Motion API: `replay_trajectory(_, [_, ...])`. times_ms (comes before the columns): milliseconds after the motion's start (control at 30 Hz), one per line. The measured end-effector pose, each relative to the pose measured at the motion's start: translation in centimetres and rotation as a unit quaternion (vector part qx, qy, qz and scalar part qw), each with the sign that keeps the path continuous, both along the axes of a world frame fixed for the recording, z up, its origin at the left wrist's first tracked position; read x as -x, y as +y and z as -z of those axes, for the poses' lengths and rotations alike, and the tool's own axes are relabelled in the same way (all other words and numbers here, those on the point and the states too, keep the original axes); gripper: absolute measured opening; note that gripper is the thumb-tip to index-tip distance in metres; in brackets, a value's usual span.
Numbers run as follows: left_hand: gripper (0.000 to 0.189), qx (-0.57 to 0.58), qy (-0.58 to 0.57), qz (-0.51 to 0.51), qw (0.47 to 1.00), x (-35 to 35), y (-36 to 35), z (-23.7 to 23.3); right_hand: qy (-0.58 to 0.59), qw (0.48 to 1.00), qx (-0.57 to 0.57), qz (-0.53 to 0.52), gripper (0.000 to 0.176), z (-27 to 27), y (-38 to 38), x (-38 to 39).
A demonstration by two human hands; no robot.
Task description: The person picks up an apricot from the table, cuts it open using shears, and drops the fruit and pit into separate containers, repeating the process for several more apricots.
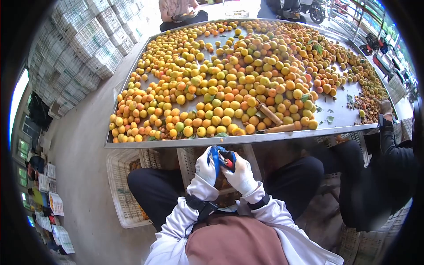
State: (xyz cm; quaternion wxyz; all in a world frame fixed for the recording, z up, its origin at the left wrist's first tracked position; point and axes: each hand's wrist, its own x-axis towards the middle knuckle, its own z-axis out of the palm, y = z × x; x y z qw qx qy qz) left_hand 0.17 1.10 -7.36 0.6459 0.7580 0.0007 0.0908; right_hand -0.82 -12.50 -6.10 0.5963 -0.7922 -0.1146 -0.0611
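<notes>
My left hand (206,167), in a white glove with blue fingers, is closed just below the front rim of the table. What it holds, if anything, is hidden by the fingers. My right hand (240,172), gloved the same way, is wrapped around a small red-handled tool (228,162) whose metal part points toward the left hand. The two hands meet in front of my chest. Beyond them, yellow, orange and greenish apricots (216,112) cover much of the metal table (185,143). Two brown stick-like pieces, one of them a wooden handle (270,115), lie among the fruit near the front.
Below the table stand plastic crates, one whitish crate (126,194) at my left knee. A co-worker's gloved hand (385,107) rests at the table's right edge, near small brown bits. Another person (176,11) sits across the table. Stacked crates (81,39) rise at the left.
</notes>
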Motion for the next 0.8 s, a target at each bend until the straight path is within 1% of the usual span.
replay_trajectory(33, [0.029,-0.014,0.009,0.005,1.000,0.1,0.0,-0.3,0.035,0.999,-0.009,-0.005,0.032,-0.4,-0.1,0.0])
replay_trajectory(67, [0.030,-0.028,0.019,0.011,0.999,0.1,0.1,-0.4,0.040,0.999,-0.010,-0.009,0.031,-0.4,-0.2,0.0])
replay_trajectory(133, [0.030,-0.006,0.022,0.025,0.999,0.1,0.3,0.0,0.084,0.995,-0.041,-0.034,0.029,0.5,-0.5,-0.4])
replay_trajectory(200, [0.031,-0.024,0.015,0.022,0.999,0.3,0.6,0.4,0.091,0.993,-0.058,-0.045,0.028,1.1,-0.6,-0.7])
replay_trajectory(333, [0.032,-0.006,0.027,0.035,0.999,0.5,0.8,0.5,0.118,0.984,-0.101,-0.082,0.028,1.6,-0.6,-1.0])
replay_trajectory(467, [0.033,0.003,0.022,0.050,0.999,0.5,1.1,1.1,0.141,0.984,-0.060,-0.090,0.028,1.1,-0.8,-0.6])
replay_trajectory(533, [0.033,0.009,0.022,0.046,0.999,0.4,1.3,1.7,-0.007,0.998,0.048,-0.043,0.029,1.4,-0.4,-0.2])
replay_trajectory(600, [0.033,0.038,0.012,0.089,0.995,0.5,1.6,1.5,-0.009,0.997,0.056,-0.044,0.029,0.5,-0.5,0.0])
replay_trajectory(667, [0.033,0.067,0.025,0.125,0.990,0.5,1.9,0.4,0.072,0.995,-0.042,-0.062,0.027,-0.5,-0.7,0.2])
replay_trajectory(700, [0.034,0.141,0.112,0.070,0.981,0.3,1.5,-0.5,0.056,0.991,-0.098,-0.076,0.025,-0.5,-0.5,0.1])
replay_trajectory(733, [0.035,0.187,0.141,0.076,0.969,0.4,1.8,-1.8,0.143,0.959,-0.229,-0.083,0.022,-0.9,-0.4,0.8])
replay_trajectory(800, [0.035,0.218,0.163,0.071,0.960,0.3,3.3,-4.2,0.187,0.933,-0.296,-0.089,0.022,-1.0,-1.0,1.1])
